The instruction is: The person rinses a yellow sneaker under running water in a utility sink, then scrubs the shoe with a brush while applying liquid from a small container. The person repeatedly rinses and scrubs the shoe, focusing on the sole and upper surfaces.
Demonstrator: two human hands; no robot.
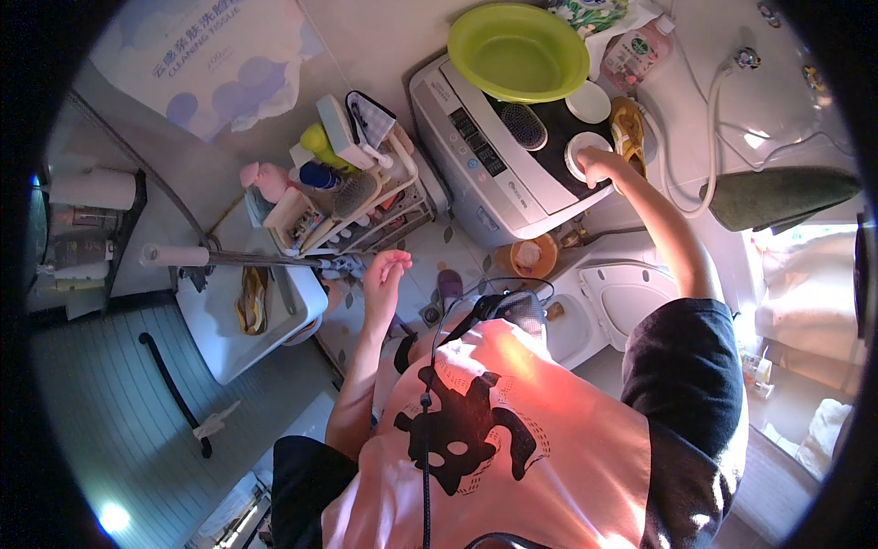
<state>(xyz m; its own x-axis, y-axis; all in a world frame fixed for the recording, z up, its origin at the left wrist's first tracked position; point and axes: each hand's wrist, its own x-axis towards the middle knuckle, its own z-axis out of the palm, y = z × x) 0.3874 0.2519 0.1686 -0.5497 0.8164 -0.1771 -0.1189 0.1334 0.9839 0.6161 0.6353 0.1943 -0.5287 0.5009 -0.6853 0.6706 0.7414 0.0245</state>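
My right hand (598,167) reaches onto the top of a washing machine (480,171), its fingers in or on a round white tub (582,147); whether they grip it I cannot tell. Beside it lie a round white lid (588,102), a yellow-brown shoe (627,130) and a black-bristled hairbrush (523,126). A green plastic basin (518,55) stands at the machine's back. My left hand (388,269) hangs in the air with bent fingers, holding nothing visible, near the storage rack (384,219). Another similar shoe (252,302) lies in the white sink (206,329).
Bottles and brushes fill the rack. An orange waste bin (527,255) and an open toilet (583,322) stand below the machine. A pole with a white handle (175,256) crosses over the sink. A shower hose (713,144) and a dark green cloth (775,197) hang at right.
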